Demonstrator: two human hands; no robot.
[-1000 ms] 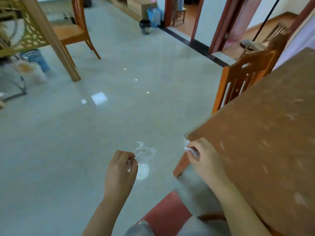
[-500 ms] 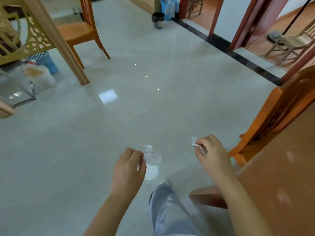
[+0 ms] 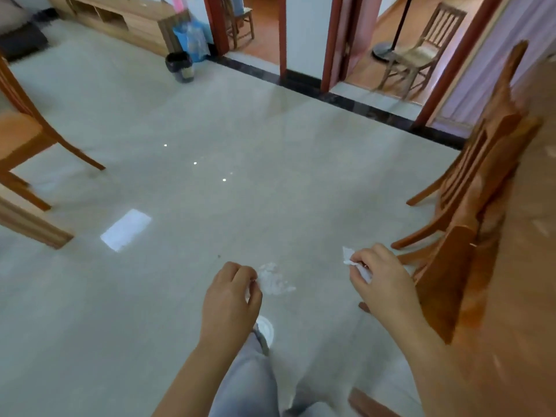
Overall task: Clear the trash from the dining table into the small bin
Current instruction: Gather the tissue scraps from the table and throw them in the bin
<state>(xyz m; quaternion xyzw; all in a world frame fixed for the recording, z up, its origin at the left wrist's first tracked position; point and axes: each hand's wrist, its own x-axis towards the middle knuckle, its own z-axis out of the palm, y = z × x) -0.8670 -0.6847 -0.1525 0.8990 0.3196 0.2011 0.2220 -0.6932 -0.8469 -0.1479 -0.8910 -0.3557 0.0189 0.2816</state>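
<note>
Two hands, two scraps: L hand (image 3: pixel 231 293) pinches clear wrapper (image 3: pixel 273 281), R hand (image 3: pixel 382 281) pinches white tissue (image 3: pixel 349 259); one bin (image 3: pixel 179 67) far across floor (image 3: pixel 270 139).

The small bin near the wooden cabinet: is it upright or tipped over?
Upright. The small bin stands on the floor, its dark-lined rim at the top.

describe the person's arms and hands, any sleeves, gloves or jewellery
The left forearm and right forearm are bare down to the bottom edge of the picture, with no sleeve in view. The left hand and right hand are ungloved; no ring, watch or bracelet shows on either. Below them the person wears light grey-blue trousers and a white-toed shoe.
</note>
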